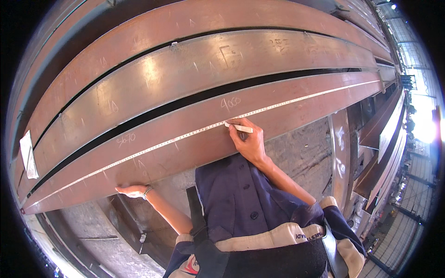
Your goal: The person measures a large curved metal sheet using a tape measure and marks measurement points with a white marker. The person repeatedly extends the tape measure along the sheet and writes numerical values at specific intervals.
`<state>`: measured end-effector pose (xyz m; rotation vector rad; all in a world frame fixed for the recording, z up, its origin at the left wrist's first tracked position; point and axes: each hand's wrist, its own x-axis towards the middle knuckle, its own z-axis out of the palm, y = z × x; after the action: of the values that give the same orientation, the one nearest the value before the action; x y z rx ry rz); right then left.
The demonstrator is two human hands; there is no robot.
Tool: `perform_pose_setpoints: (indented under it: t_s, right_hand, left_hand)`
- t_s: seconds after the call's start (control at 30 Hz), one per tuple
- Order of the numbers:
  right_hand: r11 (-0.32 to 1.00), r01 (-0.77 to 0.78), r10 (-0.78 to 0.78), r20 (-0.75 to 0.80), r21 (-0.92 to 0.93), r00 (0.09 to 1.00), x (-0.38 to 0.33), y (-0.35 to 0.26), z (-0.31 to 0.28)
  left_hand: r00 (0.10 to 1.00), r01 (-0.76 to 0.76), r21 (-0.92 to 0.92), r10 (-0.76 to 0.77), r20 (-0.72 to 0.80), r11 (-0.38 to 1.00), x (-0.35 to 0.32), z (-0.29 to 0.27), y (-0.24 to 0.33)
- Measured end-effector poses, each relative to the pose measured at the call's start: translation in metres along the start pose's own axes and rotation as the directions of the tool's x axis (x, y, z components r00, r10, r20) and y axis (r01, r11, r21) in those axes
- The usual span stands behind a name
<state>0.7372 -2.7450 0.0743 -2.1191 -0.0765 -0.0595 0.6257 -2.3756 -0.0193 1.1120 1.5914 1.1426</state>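
Chalk (243, 128) is pinched between the thumb and fingers of the right hand (250, 144), which are curled inward, and its tip is brought to the tape (176, 138). A short grip close to the tip is used, probably so that the stroke can be steadied and placed exactly against the scale. The tape is laid lengthwise along the nearest beam (199, 150), drawn out over most of its length; it seems to be set straight and flat so that its scale can be read right on the steel. Chalk marks (230, 103) are written on the far side of the tape, and short strokes are seen on the near side. The left hand (134, 191) is placed at the beam's near edge, well to the left of the chalk, perhaps for balance; whether its fingers are spread or pressed together cannot be told. A bracelet (147, 191) is worn on that wrist. Beyond a dark gap, the next beam (176, 76) is set alongside, and a white sheet (28, 155) is seen near the left ends.
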Motion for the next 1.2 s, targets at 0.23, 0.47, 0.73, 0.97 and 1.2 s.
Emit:
perform_pose_setpoints:
  t_s: [0.23, 0.47, 0.73, 0.97, 1.2]
  right_hand:
    - [1.0, 0.019, -0.02, -0.015, -0.022, 1.0, 0.0, -0.004, 0.007]
    - [0.999, 0.01, -0.011, -0.021, -0.041, 1.0, -0.002, -0.003, 0.007]
    - [0.996, 0.018, -0.017, 0.001, -0.085, 1.0, 0.0, -0.003, 0.007]
    - [0.996, 0.027, -0.027, -0.005, -0.084, 1.0, 0.0, -0.005, 0.008]
    - [0.993, 0.054, -0.059, -0.038, -0.101, 0.998, 0.001, -0.006, 0.01]
  left_hand:
    - [1.0, 0.029, -0.015, -0.029, 0.007, 0.999, -0.007, 0.003, 0.008]
    - [0.999, 0.034, -0.021, -0.034, -0.008, 0.999, -0.003, 0.002, 0.003]
    - [0.999, 0.032, -0.031, -0.032, -0.003, 0.999, -0.003, 0.001, 0.002]
    - [0.999, 0.045, -0.065, -0.045, -0.001, 0.997, -0.002, 0.001, -0.001]
    - [0.999, 0.042, -0.039, -0.043, -0.011, 0.998, 0.006, 0.0, -0.005]
